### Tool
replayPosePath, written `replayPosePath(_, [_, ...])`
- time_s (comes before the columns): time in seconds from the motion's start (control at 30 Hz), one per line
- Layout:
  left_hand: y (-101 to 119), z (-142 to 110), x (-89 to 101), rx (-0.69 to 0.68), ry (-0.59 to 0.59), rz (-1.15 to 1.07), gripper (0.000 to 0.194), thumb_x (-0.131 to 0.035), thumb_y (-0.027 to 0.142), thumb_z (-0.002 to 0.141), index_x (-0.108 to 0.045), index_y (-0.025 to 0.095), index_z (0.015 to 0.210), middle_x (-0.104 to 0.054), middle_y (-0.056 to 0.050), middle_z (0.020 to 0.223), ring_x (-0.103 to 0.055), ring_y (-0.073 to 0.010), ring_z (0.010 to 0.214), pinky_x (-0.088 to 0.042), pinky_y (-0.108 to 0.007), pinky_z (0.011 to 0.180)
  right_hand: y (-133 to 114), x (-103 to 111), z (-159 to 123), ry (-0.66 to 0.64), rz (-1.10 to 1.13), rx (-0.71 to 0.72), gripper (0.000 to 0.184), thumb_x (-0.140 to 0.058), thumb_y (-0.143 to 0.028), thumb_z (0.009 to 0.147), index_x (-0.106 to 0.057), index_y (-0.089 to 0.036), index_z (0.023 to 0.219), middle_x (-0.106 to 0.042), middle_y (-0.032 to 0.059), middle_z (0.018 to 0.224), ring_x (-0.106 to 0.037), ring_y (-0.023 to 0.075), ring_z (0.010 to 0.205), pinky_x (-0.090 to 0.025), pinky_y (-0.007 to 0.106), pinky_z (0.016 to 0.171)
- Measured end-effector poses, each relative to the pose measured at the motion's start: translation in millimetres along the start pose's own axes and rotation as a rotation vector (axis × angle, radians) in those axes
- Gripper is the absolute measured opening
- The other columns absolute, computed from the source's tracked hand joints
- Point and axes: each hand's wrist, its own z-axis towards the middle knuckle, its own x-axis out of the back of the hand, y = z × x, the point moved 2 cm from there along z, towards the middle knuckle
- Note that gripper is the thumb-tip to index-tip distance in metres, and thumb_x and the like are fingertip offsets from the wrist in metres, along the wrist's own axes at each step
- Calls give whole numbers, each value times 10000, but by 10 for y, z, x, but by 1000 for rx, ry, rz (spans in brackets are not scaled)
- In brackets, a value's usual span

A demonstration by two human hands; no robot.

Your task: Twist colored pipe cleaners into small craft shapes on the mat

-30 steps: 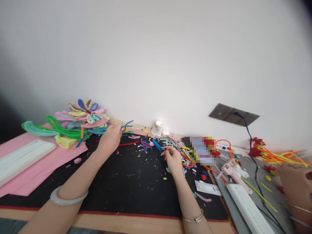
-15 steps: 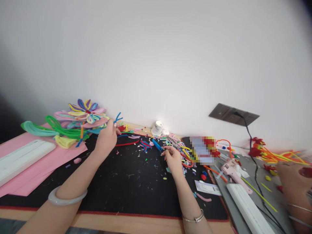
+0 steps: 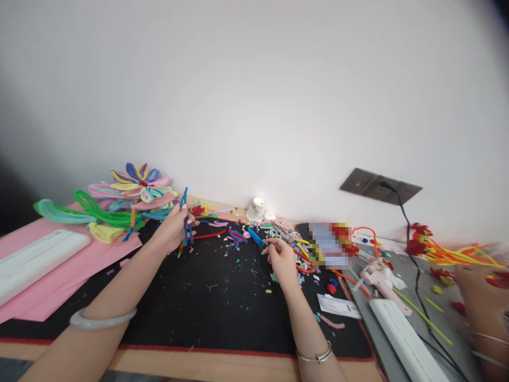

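My left hand (image 3: 174, 231) is closed around blue pipe cleaners (image 3: 184, 199), whose ends stick out above and below the fingers. My right hand (image 3: 281, 259) rests low over the black mat with thumb and fingertips pinched together. A blue object (image 3: 255, 236) touches or lies just beside these fingertips; its kind and whether it is held are unclear. Left of it lies a looped red and blue pipe-cleaner piece (image 3: 237, 236). A red pipe cleaner (image 3: 210, 234) lies on the mat near my left hand.
Pipe-cleaner flowers (image 3: 143, 185) and a white box-like object (image 3: 43, 260) on pink sheets (image 3: 99, 260) are at left. A paper cup (image 3: 255, 209) stands behind cut scraps (image 3: 282, 228). At right are a glue gun (image 3: 379, 281), a power cord (image 3: 411, 254) and another person's hand (image 3: 473, 292).
My left hand has turned and shifted slightly left and down; the blue pipe cleaners now stand more upright, showing below the fingers too. My right hand stays almost still.
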Motion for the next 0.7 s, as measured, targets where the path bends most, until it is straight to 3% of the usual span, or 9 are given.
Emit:
replayPosePath(0.13, [10,-14,-7,55,-180,-223,177,-385,275,895,-392,198,736,-309,97,484,-361,-46,375,-460,-200,483,7,-1,0,1,10,-5,187,-442,-206,740,-587,-154,846,-599,9,594,-472,123,448,-366,222,436])
replayPosePath(0.23, [-6,-38,-75,84,-355,-281,188,-402,271,892,-416,180,728,-269,95,492,-241,-25,333,-298,-119,356,-16,-8,-8,0,41,-6,183,-446,-205,742,-586,-148,845,-594,9,593,-464,115,442,-361,216,426])
replayPosePath(0.3, [-48,-85,-151,129,-463,-232,153,-425,277,883,-462,172,778,-262,89,514,-217,-22,340,-197,-107,329,-53,-26,-22,-31,103,-1,183,-456,-213,745,-583,-144,858,-590,8,598,-455,104,436,-346,206,407])
replayPosePath(0.5, [-261,-423,-448,358,-864,54,255,-519,425,819,-475,175,836,-281,78,579,-207,-21,407,-148,-116,370,-165,-146,-106,-303,314,-40,250,-506,-289,770,-571,-151,968,-591,-7,617,-391,59,379,-281,170,345])
replayPosePath(0.6, [-365,-564,-545,409,-974,204,309,-531,489,785,-448,191,800,-274,80,566,-196,-35,413,-134,-136,374,-179,-199,-149,-411,338,-73,271,-546,-299,752,-576,-155,979,-596,-12,606,-390,55,365,-286,170,340])
replayPosePath(0.7, [-459,-622,-590,444,-1027,290,332,-523,521,773,-441,200,797,-271,84,556,-187,-36,405,-133,-141,375,-186,-223,-171,-428,341,-66,202,-561,-290,747,-598,-152,890,-593,-17,582,-404,55,366,-308,171,348])
